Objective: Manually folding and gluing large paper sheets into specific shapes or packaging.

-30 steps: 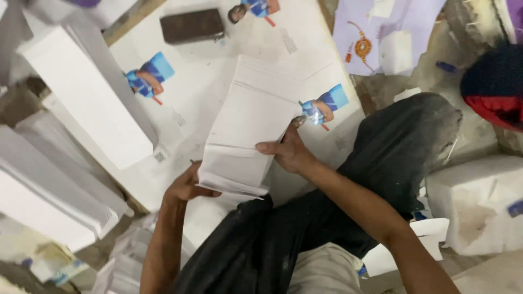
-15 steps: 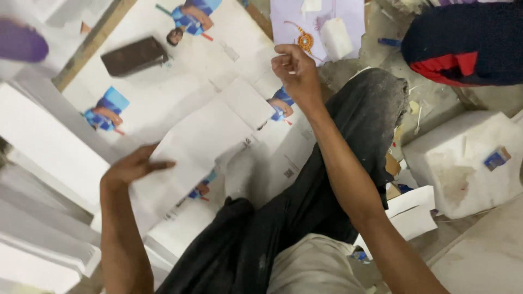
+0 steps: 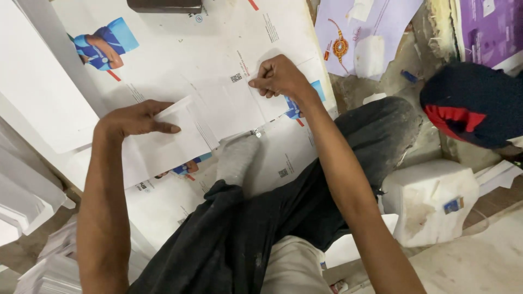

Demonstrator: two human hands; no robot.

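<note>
Left of centre, a folded white sheet (image 3: pixel 174 139) is pressed flat by the left hand (image 3: pixel 136 117), fingers extended. Its long axis runs up-right toward the right hand (image 3: pixel 280 79), upper centre, which is pinched shut on the sheet's far edge.

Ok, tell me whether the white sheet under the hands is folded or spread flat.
Spread flat: the white sheet lies open, left hand pressing one end, right hand the other.

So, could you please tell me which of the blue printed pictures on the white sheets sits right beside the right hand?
The blue picture partly hidden under the right hand; the one at top left lies well apart.
</note>
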